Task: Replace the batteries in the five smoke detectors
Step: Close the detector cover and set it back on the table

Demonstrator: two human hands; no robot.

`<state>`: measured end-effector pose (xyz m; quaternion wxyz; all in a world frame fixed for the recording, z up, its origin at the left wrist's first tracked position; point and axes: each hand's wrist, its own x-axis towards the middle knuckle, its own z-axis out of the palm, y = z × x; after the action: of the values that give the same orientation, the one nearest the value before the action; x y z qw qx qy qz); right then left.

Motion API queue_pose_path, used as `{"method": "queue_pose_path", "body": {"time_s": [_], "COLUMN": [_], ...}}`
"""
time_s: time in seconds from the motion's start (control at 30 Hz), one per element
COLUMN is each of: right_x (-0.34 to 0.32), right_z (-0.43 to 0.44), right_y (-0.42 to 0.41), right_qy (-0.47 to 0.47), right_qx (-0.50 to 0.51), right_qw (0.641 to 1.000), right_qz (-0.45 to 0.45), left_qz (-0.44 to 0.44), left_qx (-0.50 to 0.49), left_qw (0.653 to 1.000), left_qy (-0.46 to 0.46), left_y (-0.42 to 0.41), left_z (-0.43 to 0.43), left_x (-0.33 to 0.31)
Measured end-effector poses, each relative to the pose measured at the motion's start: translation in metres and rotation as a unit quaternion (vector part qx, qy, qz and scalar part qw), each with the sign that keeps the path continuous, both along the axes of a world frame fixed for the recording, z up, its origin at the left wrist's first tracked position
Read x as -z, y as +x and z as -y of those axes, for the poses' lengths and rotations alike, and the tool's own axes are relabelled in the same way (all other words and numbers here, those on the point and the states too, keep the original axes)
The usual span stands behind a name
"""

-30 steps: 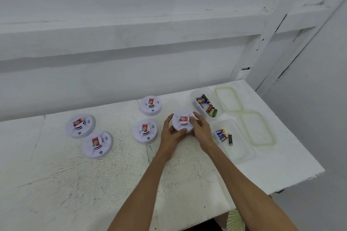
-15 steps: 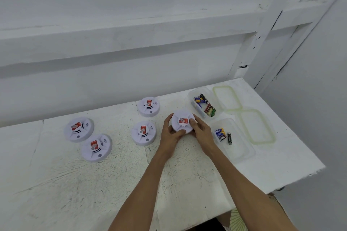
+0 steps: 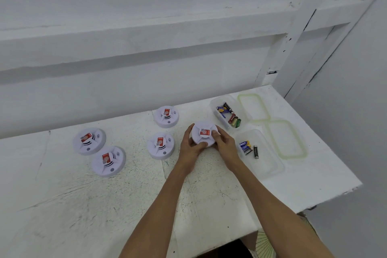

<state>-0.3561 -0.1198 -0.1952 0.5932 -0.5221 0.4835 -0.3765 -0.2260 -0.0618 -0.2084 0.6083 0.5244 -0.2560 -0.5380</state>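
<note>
Both hands hold one round white smoke detector [image 3: 203,133] with a red label, right of the table's middle. My left hand [image 3: 191,148] grips its left and front edge, thumb curled over the rim. My right hand [image 3: 224,143] grips its right side, thumb on top. Four more white detectors lie on the table: one behind [image 3: 166,116], one to the left [image 3: 160,145], and two at the far left [image 3: 89,141] [image 3: 108,161]. A clear tub [image 3: 219,101] holds several batteries [image 3: 228,114]. A nearer clear tub [image 3: 270,165] holds a few batteries [image 3: 248,148].
Two clear lids with green rims [image 3: 253,108] [image 3: 287,139] lie on the table's right part. The white table [image 3: 88,205] ends at a front right edge near the tubs. A white wall with a ledge rises right behind the table.
The held detector has turned a little between my hands, its red label now more level. The view has tilted slightly. The other detectors and the tubs lie as before.
</note>
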Motion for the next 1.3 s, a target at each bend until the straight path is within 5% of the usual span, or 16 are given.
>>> {"method": "queue_pose_path", "body": {"time_s": [0.63,0.8,1.3], "right_x": [0.0004,-0.0003,-0.0046], "right_z": [0.002,0.003,0.0009], "right_y": [-0.0009,0.0002,-0.0033], "right_qy": [0.023,0.048,0.057], "right_qx": [0.002,0.012,0.002], "right_qw": [0.999,0.998,0.996], "right_qz": [0.027,0.046,0.062], "left_qz": [0.021,-0.11,-0.095], "left_qx": [-0.006,-0.027,-0.062], "left_qw": [1.0,0.993,0.993], "left_qy": [-0.006,0.011,-0.005], "left_y": [-0.0017,0.0021,-0.0035], "left_z": [-0.0021,-0.0002,-0.0057], "left_x": [-0.0003,-0.0038,-0.0014]}}
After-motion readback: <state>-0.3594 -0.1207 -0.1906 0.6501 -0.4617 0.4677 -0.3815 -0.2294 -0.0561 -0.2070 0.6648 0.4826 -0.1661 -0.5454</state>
